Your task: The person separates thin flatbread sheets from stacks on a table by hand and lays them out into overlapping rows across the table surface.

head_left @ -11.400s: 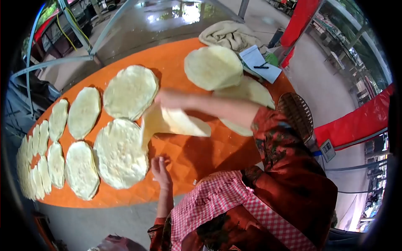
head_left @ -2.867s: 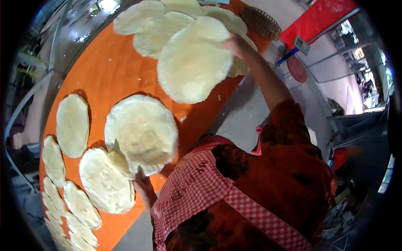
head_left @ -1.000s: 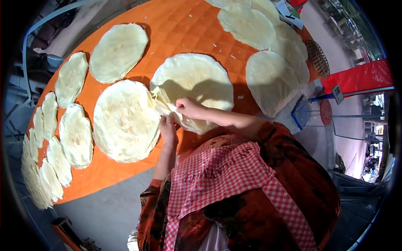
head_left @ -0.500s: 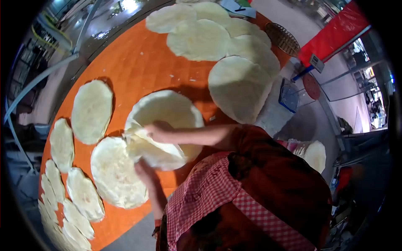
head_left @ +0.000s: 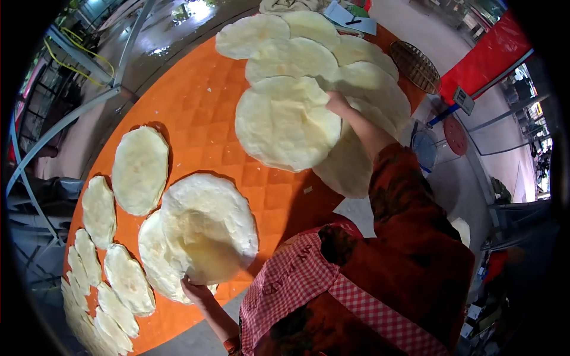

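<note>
pale round's (head_left: 286,126) away from the pile, my right hand (head_left: 338,104) gripping it, twelve o'clock (left hand (head_left: 195,290) pinches second round (head_left: 209,228), seven)

A dark pen (head_left: 354,22) lies on pale paper (head_left: 336,13) near a brown woven basket (head_left: 415,67), beside red sheeting (head_left: 487,56).

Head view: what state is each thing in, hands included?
Right hand, closed on the edge of the upper flatbread.
Upper flatbread, creased, overlapping other flatbreads.
Left hand, at the edge of the lower flatbread; hold unclear.
Lower flatbread, dented, overlapping the flatbread beneath.
Paper, lying with a pen on it.
Beige cloth, bunched up.
Orange tablecloth, spread, scattered with scraps.
</note>
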Motion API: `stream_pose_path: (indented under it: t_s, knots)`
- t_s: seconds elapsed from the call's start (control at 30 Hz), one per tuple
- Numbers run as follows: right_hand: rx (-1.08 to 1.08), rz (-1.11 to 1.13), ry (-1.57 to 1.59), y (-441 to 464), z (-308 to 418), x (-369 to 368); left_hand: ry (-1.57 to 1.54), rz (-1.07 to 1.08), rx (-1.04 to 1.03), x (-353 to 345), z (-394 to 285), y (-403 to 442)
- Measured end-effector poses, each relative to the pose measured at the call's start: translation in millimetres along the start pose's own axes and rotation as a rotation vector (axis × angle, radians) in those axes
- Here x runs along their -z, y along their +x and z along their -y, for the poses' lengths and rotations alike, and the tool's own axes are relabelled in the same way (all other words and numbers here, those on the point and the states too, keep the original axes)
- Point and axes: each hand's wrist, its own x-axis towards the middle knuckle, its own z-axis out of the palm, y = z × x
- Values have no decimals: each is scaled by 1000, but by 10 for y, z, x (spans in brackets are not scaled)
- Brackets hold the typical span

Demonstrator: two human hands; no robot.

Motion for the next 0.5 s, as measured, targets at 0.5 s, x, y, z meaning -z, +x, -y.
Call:
stream_pose_path:
  t_s: [0.5]
  knots:
    - [727, 780, 239, -2680, 4478, -741, -69, 263, -90, -1966, -1087, -555]
